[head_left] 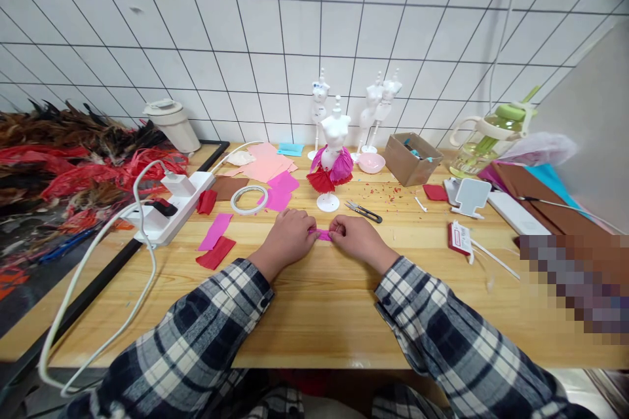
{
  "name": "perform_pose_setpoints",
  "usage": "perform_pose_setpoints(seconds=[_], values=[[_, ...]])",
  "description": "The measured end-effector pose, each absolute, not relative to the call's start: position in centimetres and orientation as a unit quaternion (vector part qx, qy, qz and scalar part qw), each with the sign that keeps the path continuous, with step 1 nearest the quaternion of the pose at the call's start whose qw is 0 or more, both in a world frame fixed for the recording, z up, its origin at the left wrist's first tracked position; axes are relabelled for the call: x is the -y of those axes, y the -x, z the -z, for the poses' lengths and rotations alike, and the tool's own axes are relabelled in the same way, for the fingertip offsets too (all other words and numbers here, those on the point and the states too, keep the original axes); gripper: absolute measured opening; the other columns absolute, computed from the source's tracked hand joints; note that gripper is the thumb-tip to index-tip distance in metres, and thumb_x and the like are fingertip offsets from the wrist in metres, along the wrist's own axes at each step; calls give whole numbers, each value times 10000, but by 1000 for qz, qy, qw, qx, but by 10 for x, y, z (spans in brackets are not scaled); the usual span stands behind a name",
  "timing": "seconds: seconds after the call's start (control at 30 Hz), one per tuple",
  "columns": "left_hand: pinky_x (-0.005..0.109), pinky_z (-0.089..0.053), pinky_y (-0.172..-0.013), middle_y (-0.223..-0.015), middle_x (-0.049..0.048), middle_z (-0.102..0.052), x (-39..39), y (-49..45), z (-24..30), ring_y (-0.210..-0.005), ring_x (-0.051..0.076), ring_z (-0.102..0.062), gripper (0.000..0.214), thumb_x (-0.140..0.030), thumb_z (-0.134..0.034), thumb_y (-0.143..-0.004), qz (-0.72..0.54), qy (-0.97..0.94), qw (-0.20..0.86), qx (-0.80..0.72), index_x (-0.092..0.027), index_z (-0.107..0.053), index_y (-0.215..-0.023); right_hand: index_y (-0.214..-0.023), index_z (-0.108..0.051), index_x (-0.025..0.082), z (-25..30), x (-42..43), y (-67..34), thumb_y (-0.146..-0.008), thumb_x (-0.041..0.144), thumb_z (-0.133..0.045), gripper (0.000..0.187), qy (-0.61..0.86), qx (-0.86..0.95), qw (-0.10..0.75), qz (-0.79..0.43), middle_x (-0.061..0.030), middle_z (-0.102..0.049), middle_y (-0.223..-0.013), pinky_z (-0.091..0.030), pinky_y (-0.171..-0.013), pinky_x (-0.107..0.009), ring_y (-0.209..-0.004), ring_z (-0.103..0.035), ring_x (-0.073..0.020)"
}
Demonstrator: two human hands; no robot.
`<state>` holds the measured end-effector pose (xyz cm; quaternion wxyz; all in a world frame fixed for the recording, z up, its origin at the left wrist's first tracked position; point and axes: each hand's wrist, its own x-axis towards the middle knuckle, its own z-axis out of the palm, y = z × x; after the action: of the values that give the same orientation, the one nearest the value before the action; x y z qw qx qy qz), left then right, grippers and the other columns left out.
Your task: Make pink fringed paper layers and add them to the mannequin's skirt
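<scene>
A small strip of magenta crepe paper [323, 235] stretches between my two hands, low over the wooden table. My left hand [291, 239] pinches its left end and my right hand [358, 239] pinches the other end. Just behind them stands a white mini mannequin [336, 131] on a round base, wearing a skirt of magenta and red pleated paper [331, 170]. Thread snips [363, 211] with black handles lie beside my right hand. To the left are a roll of white tape [249, 200], magenta paper pieces [215, 232] and a red paper piece [216, 253].
Other white mannequins [378, 108] stand by the tiled wall. A cardboard box [411, 158], a pink bowl [371, 163] and a green-lidded bottle [491, 137] are at the back right. A power strip [171, 209] with looping cables and a white cup [173, 126] are at left.
</scene>
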<state>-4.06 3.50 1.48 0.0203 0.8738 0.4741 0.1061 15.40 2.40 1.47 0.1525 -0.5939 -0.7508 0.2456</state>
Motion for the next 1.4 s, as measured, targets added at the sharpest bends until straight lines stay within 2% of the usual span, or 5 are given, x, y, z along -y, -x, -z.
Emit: perform_pose_setpoints(seconds=[0.13,0.33,0.9,1.17,1.4], values=[[408,-420,-903,-1031,101,-655,-35,39,-12,-1027,266,-580,267,-315,-557,-900,-131,-868,52,-476,-193,-664,-1112,-878,-660,216,-13,-24,-152,-845,278,-608,88,598,750,144,-243,-7,-701,-798,-328,-592,-248,-698,-589,-139],[414,-414,-918,-1000,84,-654,-36,38,-12,-1021,264,-576,180,-263,-564,-876,-141,-865,87,-473,-208,-695,-988,-1069,-674,205,-10,-22,-158,-823,351,-671,287,604,760,172,-167,-69,-658,-969,-396,-747,-292,-870,-592,-192],[384,-438,-847,-886,79,-659,-44,46,-7,-901,247,-585,100,-243,-598,-799,-187,-855,168,-454,-189,-678,-826,-813,-690,210,-3,-24,-168,-802,170,-643,63,542,776,217,-239,-3,-663,-785,-352,-631,-255,-698,-549,-132],[285,-492,-708,-846,36,-687,-41,49,-24,-762,165,-635,436,-462,-764,-709,-414,-547,536,-492,-170,-611,-994,-833,-560,201,-8,-22,-162,-803,309,-614,124,479,654,389,-437,26,-601,-695,-392,-584,-245,-611,-539,-121],[269,-501,-786,-956,103,-736,-14,22,-27,-866,168,-682,487,-510,-850,-610,-336,-375,743,-441,-139,-714,-894,-816,-578,197,-9,-20,-154,-750,333,-653,169,477,606,420,-478,37,-587,-632,-408,-544,-236,-568,-540,-115]])
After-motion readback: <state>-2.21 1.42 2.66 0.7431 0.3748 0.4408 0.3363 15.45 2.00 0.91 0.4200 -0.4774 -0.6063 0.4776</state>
